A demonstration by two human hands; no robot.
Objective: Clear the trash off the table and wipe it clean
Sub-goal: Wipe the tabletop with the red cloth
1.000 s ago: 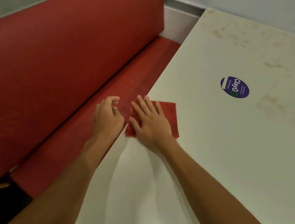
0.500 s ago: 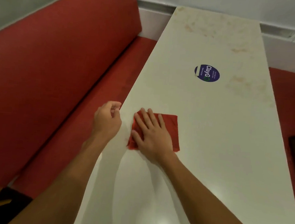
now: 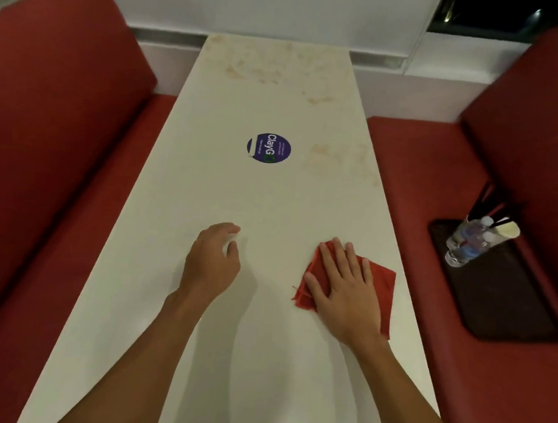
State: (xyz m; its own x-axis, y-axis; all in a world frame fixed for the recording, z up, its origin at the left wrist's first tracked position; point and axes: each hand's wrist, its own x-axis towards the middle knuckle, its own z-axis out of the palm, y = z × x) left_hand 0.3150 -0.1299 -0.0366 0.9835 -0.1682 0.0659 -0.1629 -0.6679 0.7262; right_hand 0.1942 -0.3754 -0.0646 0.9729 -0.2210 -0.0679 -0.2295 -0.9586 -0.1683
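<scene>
Now the right hand (image 3: 345,283) lay flat on the red cloth (image 3: 382,286), with its fingers straight and spread, pressing it down on the table (image 3: 206,179). The cloth was on the near part of the table, close to the right edge. It was folded into a square and turned a bit, so one corner pointed out to the right. The left hand (image 3: 212,259) was over the middle of the table, apart from the cloth, with its fingers curled in. Something pale showed at its fingertips, but I could not tell if it held anything.

The table was long and ran straight away from the person. The nearest brown stains (image 3: 325,155) lay farther out, right ahead of the cloth and just to the right of the round blue sticker (image 3: 268,147). More marks (image 3: 248,68) were at the far end by the wall. The right hand was the nearer one, so the next wipe probably needed a push forward, the long way down the table. A dark tray (image 3: 504,302) sat on the right bench.
</scene>
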